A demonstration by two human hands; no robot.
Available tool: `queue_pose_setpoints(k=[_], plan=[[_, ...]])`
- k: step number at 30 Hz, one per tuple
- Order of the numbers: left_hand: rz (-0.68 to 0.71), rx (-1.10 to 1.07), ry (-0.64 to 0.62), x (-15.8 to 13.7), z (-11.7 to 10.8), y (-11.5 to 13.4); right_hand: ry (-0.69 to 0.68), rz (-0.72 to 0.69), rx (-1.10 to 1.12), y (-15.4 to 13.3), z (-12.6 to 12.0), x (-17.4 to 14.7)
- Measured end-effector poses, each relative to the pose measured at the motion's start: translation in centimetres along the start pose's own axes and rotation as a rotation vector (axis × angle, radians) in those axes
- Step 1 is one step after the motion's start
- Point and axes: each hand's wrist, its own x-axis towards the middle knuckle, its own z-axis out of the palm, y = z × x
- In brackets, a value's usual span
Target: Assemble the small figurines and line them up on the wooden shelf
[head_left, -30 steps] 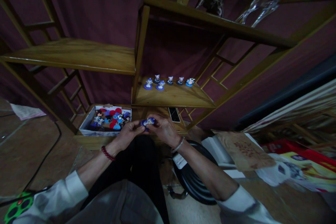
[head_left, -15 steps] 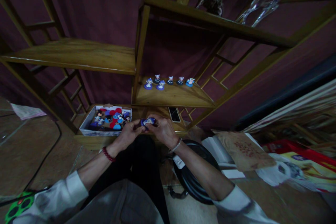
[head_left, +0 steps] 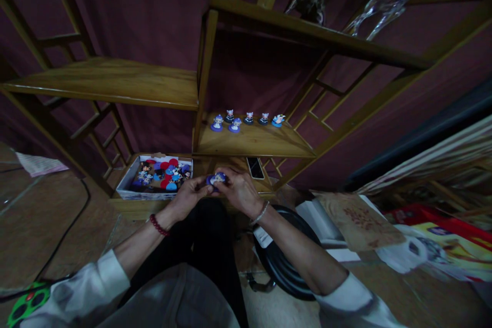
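Note:
A small purple-and-white figurine (head_left: pixel 218 179) lies sideways between my two hands, above the lowest shelf's front edge. My left hand (head_left: pixel 189 196) is closed on its purple base end, and my right hand (head_left: pixel 240 189) grips the other end with bent fingers. Just left of my left hand stands an open box (head_left: pixel 125 184) of jumbled figurines with red, blue and purple bases. Several figurines stand upright on the shelf above, among them a purple one (head_left: pixel 234 125) at the front and a blue-based one (head_left: pixel 278 120) at the right.
A phone (head_left: pixel 255 167) lies on the lowest shelf (head_left: pixel 209 165) right of my hands. The wooden shelf (head_left: pixel 265 141) holding the figurines rises behind. A round black lidlike object (head_left: pixel 288 261) sits under my right forearm. Packaging (head_left: pixel 357 220) and a red-yellow box (head_left: pixel 457 236) lie at the right.
Both hands keep hold of the figurine in nearly the same place. Its purple base has turned slightly between the fingers. The figurines on the shelf have not moved.

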Motion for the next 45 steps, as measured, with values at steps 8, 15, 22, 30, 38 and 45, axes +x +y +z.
queue_pose_setpoints(k=[8, 15, 22, 30, 38, 45], plan=[[-0.02, -0.118, 0.001, 0.5, 0.7, 0.6, 0.068, -0.031, 0.038, 0.4, -0.3, -0.1], [-0.012, -0.239, 0.003, 1.2, 1.9, 1.8, 0.105, 0.014, 0.093, 1.1, -1.0, 0.1], [-0.02, -0.284, 0.019, 1.7, 2.4, 2.3, 0.122, -0.002, 0.095, 2.2, -1.5, -0.2], [-0.045, -0.268, 0.043, 2.1, 3.7, 2.9, 0.122, 0.0, 0.093, 2.2, -1.6, -0.8], [-0.06, -0.231, 0.067, 2.8, 4.7, 2.8, 0.179, 0.054, 0.059, 2.5, -1.8, -1.0], [-0.035, -0.276, 0.045, 3.5, 5.8, 3.4, 0.228, 0.066, 0.005, 3.0, -2.6, -0.8]])
